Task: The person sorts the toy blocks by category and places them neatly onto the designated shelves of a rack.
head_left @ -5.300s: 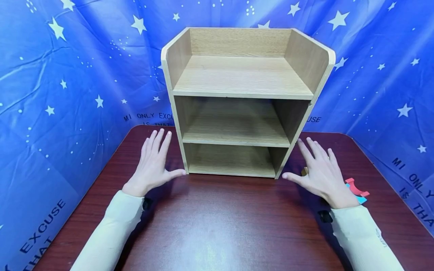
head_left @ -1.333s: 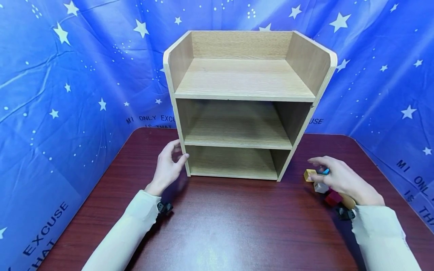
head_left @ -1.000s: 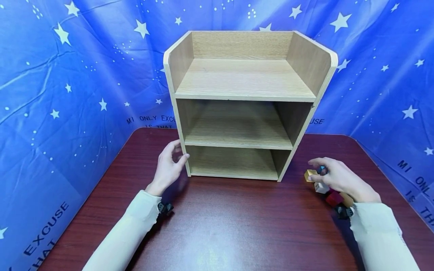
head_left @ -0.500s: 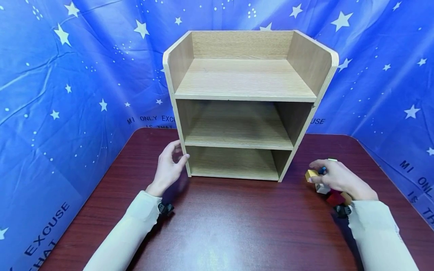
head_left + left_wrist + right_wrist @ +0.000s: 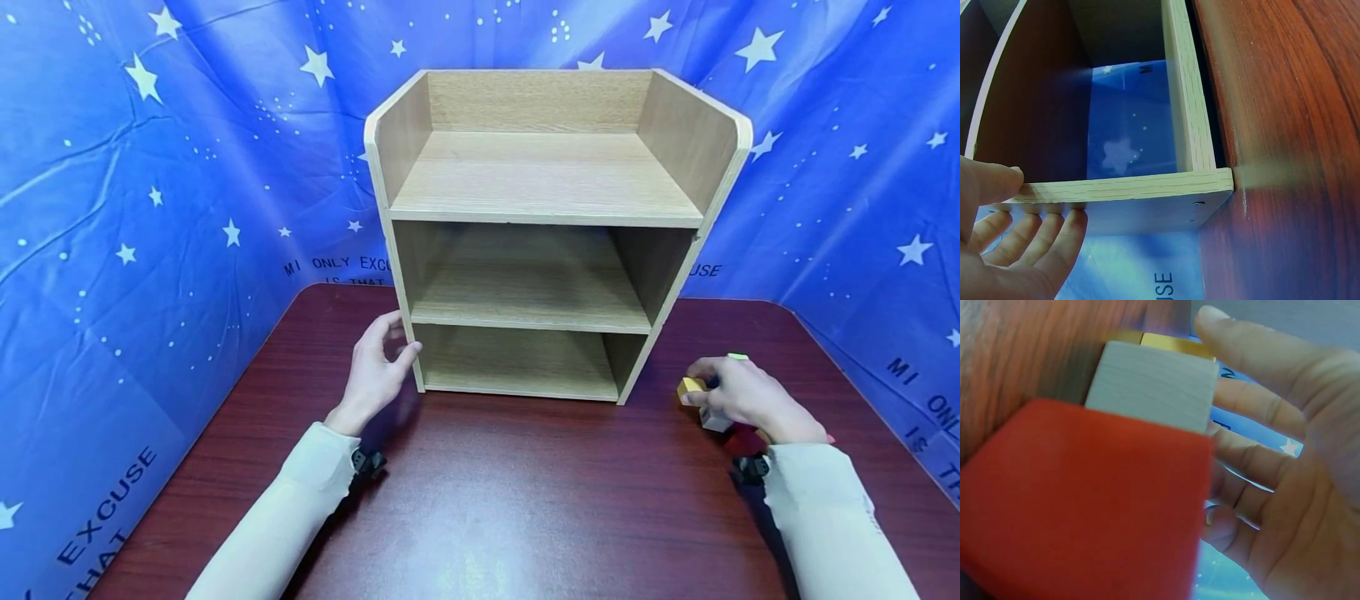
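Four fingers of the left hand (image 5: pixel 372 368) rest on the outer face at the left side of the shelf (image 5: pixel 543 177), with the thumb over its front edge, so the hand has a loose, half-closed pinch on that panel. The shelf stands upright on the table (image 5: pixel 487 483), in front of the blue curtain (image 5: pixel 187 200). It looks like stiff board, probably the heaviest thing here; its side panels are the natural hold, being thin enough to pinch.

Right of the shelf, and apart from it, the yellow block (image 5: pixel 689 387) sits on the table. It seems to be small painted wood: light, hard, not fragile, perhaps a little slick on its smooth faces. Thumb and forefinger on two opposite sides should suit it best. Next come the grey block (image 5: pixel 716 422), whose grain suggests bare wood with more grip, and the red block (image 5: pixel 741 441), glossier and angled at one corner; both are better taken by flat sides than by edges.

The right hand (image 5: pixel 753 396) bends around the yellow block, fingers partly curled and thumb near its side; whether it actually grips, I cannot tell. Beyond its knuckles shows a green edge (image 5: pixel 738 357) of something mostly hidden.
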`<state>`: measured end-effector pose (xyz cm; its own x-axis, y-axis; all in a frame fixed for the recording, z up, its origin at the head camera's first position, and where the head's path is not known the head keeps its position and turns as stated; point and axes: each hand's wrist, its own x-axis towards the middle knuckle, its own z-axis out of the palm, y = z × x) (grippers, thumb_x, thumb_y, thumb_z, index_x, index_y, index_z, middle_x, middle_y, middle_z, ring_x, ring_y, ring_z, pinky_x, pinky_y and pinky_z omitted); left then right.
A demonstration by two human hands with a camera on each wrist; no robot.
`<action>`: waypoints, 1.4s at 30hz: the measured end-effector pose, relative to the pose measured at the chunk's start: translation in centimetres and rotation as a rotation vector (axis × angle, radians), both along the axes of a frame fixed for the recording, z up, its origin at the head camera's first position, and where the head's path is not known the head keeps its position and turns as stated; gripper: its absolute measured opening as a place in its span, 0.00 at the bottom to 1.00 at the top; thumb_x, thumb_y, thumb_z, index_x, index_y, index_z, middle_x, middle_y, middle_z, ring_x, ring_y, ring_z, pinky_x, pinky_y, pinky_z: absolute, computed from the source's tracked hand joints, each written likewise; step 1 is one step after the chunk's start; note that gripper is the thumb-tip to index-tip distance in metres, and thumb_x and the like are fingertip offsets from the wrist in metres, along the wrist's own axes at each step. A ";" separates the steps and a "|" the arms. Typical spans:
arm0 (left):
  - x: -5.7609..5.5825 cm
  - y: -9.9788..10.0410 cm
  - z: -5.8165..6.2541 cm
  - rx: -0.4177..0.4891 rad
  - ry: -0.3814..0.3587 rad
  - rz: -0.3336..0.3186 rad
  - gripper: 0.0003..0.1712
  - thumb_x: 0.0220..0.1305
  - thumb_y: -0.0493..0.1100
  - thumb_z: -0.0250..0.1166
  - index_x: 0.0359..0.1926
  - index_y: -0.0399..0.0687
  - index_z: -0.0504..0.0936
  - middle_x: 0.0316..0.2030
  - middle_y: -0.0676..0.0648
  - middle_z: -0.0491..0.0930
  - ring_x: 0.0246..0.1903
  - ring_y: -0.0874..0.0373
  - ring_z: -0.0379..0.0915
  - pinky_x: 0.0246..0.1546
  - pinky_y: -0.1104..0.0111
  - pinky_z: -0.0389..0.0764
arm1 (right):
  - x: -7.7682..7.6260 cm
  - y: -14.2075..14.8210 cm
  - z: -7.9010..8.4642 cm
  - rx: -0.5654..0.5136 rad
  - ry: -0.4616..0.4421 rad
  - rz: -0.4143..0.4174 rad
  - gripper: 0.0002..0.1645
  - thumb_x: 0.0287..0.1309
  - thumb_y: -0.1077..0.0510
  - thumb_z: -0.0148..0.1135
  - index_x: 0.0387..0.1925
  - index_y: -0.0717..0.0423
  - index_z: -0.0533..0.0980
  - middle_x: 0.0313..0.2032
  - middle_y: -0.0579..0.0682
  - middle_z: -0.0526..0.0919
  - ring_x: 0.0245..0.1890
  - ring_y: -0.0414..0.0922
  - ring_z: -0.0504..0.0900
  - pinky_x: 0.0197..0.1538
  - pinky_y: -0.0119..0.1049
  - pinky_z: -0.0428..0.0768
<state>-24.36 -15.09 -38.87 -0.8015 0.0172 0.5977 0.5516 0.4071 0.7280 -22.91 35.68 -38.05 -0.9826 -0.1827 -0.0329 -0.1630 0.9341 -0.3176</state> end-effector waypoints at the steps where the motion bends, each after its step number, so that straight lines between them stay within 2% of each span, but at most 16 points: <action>1: 0.0 0.0 0.0 -0.002 0.000 0.003 0.25 0.54 0.27 0.67 0.55 0.39 0.74 0.44 0.41 0.78 0.42 0.52 0.79 0.38 0.60 0.85 | 0.0 0.0 0.0 0.007 0.000 -0.005 0.27 0.46 0.48 0.73 0.45 0.60 0.79 0.33 0.50 0.81 0.31 0.48 0.75 0.32 0.42 0.75; 10: 0.0 0.0 0.0 -0.004 0.001 0.004 0.26 0.54 0.27 0.67 0.55 0.38 0.74 0.44 0.41 0.78 0.41 0.51 0.79 0.39 0.58 0.84 | 0.1 0.0 -0.3 0.034 0.015 0.003 0.25 0.46 0.51 0.74 0.45 0.58 0.79 0.35 0.52 0.81 0.32 0.49 0.75 0.32 0.47 0.76; 18: 0.1 0.0 0.0 0.005 0.001 0.000 0.26 0.54 0.27 0.67 0.55 0.39 0.74 0.44 0.41 0.78 0.42 0.50 0.79 0.39 0.58 0.84 | 0.0 -0.1 -0.4 0.032 0.026 0.023 0.22 0.47 0.51 0.74 0.42 0.56 0.80 0.33 0.50 0.80 0.31 0.48 0.75 0.33 0.48 0.77; 25: 0.0 0.0 -0.1 -0.006 -0.002 0.008 0.26 0.54 0.27 0.67 0.55 0.39 0.74 0.45 0.41 0.78 0.42 0.51 0.79 0.39 0.60 0.85 | 0.0 -0.1 -0.5 0.017 0.060 0.074 0.17 0.47 0.52 0.74 0.39 0.54 0.80 0.31 0.46 0.80 0.30 0.45 0.74 0.32 0.43 0.76; 31: 0.0 0.0 0.0 -0.003 0.001 0.000 0.26 0.54 0.27 0.67 0.55 0.38 0.74 0.44 0.39 0.78 0.42 0.50 0.79 0.39 0.58 0.84 | -0.1 -0.2 -0.6 -0.006 0.127 0.134 0.15 0.46 0.54 0.74 0.36 0.53 0.80 0.30 0.45 0.80 0.30 0.44 0.75 0.33 0.40 0.76; 38: 0.0 0.0 0.0 -0.003 -0.002 0.000 0.26 0.54 0.27 0.67 0.55 0.38 0.74 0.44 0.38 0.78 0.42 0.50 0.79 0.40 0.61 0.85 | 0.1 -0.4 -0.5 -0.085 0.157 0.171 0.15 0.45 0.56 0.75 0.36 0.54 0.80 0.27 0.43 0.77 0.27 0.41 0.72 0.27 0.31 0.72; 42: 0.1 0.0 0.0 0.002 -0.006 -0.001 0.26 0.54 0.27 0.67 0.55 0.38 0.74 0.45 0.38 0.78 0.42 0.50 0.79 0.40 0.61 0.85 | 0.2 -0.4 -0.6 -0.123 0.190 0.196 0.15 0.45 0.58 0.75 0.36 0.53 0.80 0.29 0.44 0.78 0.30 0.42 0.74 0.29 0.30 0.74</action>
<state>-24.26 -15.06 -38.85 -0.8050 0.0167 0.5930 0.5476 0.4054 0.7319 -22.73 35.24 -38.68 -0.9148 -0.3603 0.1827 -0.4036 0.8353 -0.3733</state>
